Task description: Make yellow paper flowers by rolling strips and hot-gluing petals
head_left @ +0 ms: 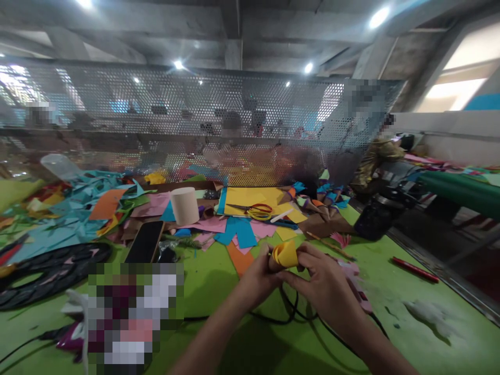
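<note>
A curled strip of yellow paper [287, 254] is held between both hands above the green table, rolled into a loose ring. My left hand [261, 276] pinches its left side, partly hiding it. From the right, my right hand [320, 273] grips the other side, with thumb and fingers closed on it. Behind the right hand lies a pink tool [356, 281] with a black cord, mostly covered by the hand. Just beyond the hands are blue paper cutouts [237, 232] and an orange paper strip [236, 259].
Scissors [253, 209] rest on yellow sheets [238, 197]. Left of them stand a pale roll [185, 206] and a phone [145, 242]. A black round tray [78, 260] and blue paper scraps [97, 192] lie farther left. A red pen [414, 269] is at right. Perforated metal panels [242, 104] rise behind.
</note>
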`<state>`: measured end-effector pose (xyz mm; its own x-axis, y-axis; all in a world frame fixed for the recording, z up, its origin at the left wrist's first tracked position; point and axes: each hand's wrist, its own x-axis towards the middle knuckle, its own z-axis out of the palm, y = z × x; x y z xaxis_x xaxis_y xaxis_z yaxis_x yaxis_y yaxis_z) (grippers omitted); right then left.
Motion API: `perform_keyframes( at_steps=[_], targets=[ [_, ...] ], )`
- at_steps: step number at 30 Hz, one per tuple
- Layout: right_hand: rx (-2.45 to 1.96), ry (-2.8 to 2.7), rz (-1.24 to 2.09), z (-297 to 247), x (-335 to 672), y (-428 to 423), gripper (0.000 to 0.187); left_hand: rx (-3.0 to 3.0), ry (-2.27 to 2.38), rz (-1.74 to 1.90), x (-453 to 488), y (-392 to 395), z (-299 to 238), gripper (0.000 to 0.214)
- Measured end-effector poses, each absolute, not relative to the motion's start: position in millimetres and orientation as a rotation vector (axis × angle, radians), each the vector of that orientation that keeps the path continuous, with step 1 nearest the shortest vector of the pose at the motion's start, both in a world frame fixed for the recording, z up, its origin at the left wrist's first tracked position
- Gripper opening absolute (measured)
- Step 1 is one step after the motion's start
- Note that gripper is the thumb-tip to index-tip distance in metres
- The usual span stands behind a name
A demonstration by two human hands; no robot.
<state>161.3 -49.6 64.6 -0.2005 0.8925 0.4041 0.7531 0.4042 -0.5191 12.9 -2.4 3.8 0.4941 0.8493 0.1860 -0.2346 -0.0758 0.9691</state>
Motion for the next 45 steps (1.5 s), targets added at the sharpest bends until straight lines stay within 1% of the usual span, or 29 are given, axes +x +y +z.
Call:
perform_keyframes(
  at_steps=[3, 7, 12, 14, 16, 18, 19, 21, 23, 24, 26, 28, 30, 35, 39, 45],
  targets=[
    [-1.414, -1.968, 0.219, 62, 159, -49, 0.010, 1.433, 0.637, 1.031, 14, -3, 4, 0.033],
    [-1.379, -1.905, 0.195, 56, 156, -47, 0.004, 1.526, 0.709, 1.071, 15, -4, 4, 0.027],
    [-1.369, -1.891, 0.159, 53, 157, -46, 0.010, 1.448, 0.670, 1.070, 15, -4, 8, 0.029],
    [-1.402, -1.914, 0.109, 56, 158, -46, 0.016, 1.334, 0.606, 1.046, 15, -4, 8, 0.036],
    [-1.426, -1.943, 0.089, 61, 159, -47, 0.021, 1.201, 0.554, 0.991, 14, -2, 7, 0.048],
    [-1.433, -1.970, 0.121, 65, 160, -48, 0.025, 1.092, 0.556, 0.937, 14, -1, 6, 0.057],
    [-1.429, -1.971, 0.152, 67, 160, -49, 0.026, 1.056, 0.580, 0.924, 13, -1, 6, 0.058],
    [-1.393, -1.946, 0.231, 69, 162, -52, 0.033, 1.019, 0.643, 0.931, 11, -2, 8, 0.055],
    [-1.340, -1.897, 0.300, 72, 165, -55, 0.041, 1.029, 0.690, 0.941, 8, -3, 13, 0.044],
    [-1.312, -1.873, 0.323, 73, 168, -57, 0.041, 1.040, 0.701, 0.937, 7, -3, 15, 0.038],
    [-1.258, -1.839, 0.363, 77, 173, -59, 0.033, 1.052, 0.705, 0.929, 4, -3, 20, 0.034],
    [-1.211, -1.818, 0.385, 80, 178, -59, 0.019, 1.044, 0.714, 0.946, 3, -1, 21, 0.037],
    [-1.171, -1.818, 0.393, 83, 182, -57, 0.011, 1.033, 0.739, 0.960, 2, 1, 19, 0.040],
    [-1.120, -1.849, 0.411, 86, 183, -47, 0.010, 1.035, 0.763, 0.910, 0, 4, 15, 0.040],
    [-1.058, -1.854, 0.410, 88, 179, -39, 0.009, 0.998, 0.705, 0.938, -2, 4, 16, 0.040],
    [-0.964, -1.879, 0.362, 79, 171, -26, 0.017, 1.001, 0.744, 0.946, -2, 5, 13, 0.046]
  ],
)
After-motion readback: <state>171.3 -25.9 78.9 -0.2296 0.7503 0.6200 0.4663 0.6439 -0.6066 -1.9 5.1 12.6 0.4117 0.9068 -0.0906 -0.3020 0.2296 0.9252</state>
